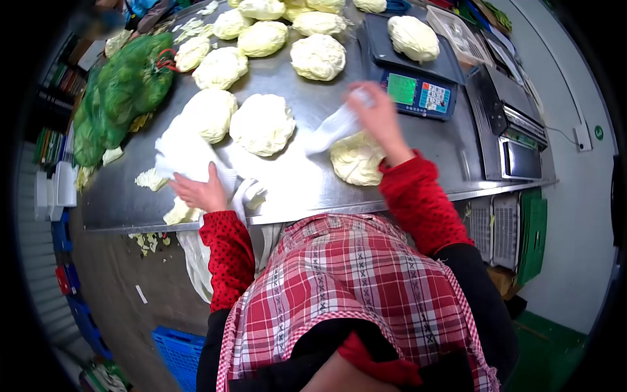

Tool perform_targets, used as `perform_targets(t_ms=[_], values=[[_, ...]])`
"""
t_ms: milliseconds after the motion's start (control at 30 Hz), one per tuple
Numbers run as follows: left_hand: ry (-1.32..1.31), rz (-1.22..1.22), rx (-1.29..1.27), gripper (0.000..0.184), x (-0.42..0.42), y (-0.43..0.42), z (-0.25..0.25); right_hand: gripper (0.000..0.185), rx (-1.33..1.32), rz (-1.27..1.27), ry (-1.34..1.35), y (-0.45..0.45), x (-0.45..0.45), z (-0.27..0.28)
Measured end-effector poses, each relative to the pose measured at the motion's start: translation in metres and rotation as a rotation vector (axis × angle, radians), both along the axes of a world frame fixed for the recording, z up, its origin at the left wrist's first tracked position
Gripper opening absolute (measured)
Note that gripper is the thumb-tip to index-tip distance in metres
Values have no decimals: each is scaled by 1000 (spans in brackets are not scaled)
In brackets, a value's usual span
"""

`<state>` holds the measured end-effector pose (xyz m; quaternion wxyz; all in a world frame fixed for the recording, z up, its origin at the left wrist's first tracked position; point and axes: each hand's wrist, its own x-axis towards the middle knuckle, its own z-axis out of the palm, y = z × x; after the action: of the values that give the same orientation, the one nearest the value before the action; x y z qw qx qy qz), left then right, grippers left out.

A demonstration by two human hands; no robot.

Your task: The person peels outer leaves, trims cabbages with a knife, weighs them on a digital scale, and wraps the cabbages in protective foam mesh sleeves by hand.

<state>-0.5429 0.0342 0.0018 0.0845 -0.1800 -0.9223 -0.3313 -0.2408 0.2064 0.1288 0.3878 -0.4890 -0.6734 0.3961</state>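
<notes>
As the right hand [377, 116] pinches thin white wrap [335, 129] near the blue plastic scale [418, 93], the left hand [201, 191] (fingers outstretched) touches white sheeting [179, 149]; gentle tension seems wise.

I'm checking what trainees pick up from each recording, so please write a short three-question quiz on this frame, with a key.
1. Which hand is nearer the scale?
2. True or false: the scale's platform is bare.
3. What colour is the net sack at the picture's left: (a) red, (b) green, (c) blue?

Key:
1. The right hand, which holds white material.
2. False; a cabbage sits on it.
3. b, green.
</notes>
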Motion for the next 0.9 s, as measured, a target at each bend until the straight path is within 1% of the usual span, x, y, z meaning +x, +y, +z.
perform_targets(t_ms=[33,67,100,133,167,200,233,267,300,367,433,467,500,567,600,633,700,733,767,800,833,900], values=[[204,-82,41,83,7,2,15,31,433,-127,-1,29,27,-14],[408,-157,84,79,15,4,29,28,90,-239,302,33,43,3],[228,-411,379,72,35,15,43,26,-120,-225,540,35,54,16],[82,-627,378,63,52,25,44,25,-219,-216,541,29,51,18],[-169,-877,491,59,88,33,69,26,-304,-207,546,19,43,18],[-548,-1010,528,58,117,43,71,25,-169,-148,390,12,33,-8],[-699,-1086,535,53,146,53,73,28,-38,-99,228,4,19,-34],[-945,-1032,576,47,173,54,83,31,-158,-79,137,-10,8,-34],[-983,-1014,494,38,188,57,85,28,-207,-38,194,-20,3,-37],[-1142,-906,573,33,203,58,88,23,-108,65,232,-37,13,-56],[-1181,-852,628,33,212,65,85,29,-105,154,80,-48,43,-39],[-1206,-843,586,40,218,70,88,27,-319,177,122,-44,59,-36],[-1240,-917,562,46,223,76,76,27,-313,173,131,-39,71,-42],[-1532,-971,451,45,247,84,95,22,-53,41,178,-25,90,-59],[-1586,-938,439,39,258,91,87,16,204,24,182,-19,93,-58],[-1629,-927,482,30,268,97,81,16,207,31,186,-16,99,-49],[-1418,-1005,473,22,282,107,76,12,55,-35,292,-12,113,-27],[-1111,-1130,443,20,288,110,70,11,-50,-72,299,-6,125,-24],[-798,-1232,405,20,293,113,59,12,-96,-121,354,3,136,-33],[-385,-1382,303,23,296,118,40,11,-39,-96,273,10,150,-39],[-221,-1463,141,29,304,118,43,11,22,-78,193,17,164,-44],[521,-1645,-106,34,296,123,5,11,80,-54,187,23,184,-60]])
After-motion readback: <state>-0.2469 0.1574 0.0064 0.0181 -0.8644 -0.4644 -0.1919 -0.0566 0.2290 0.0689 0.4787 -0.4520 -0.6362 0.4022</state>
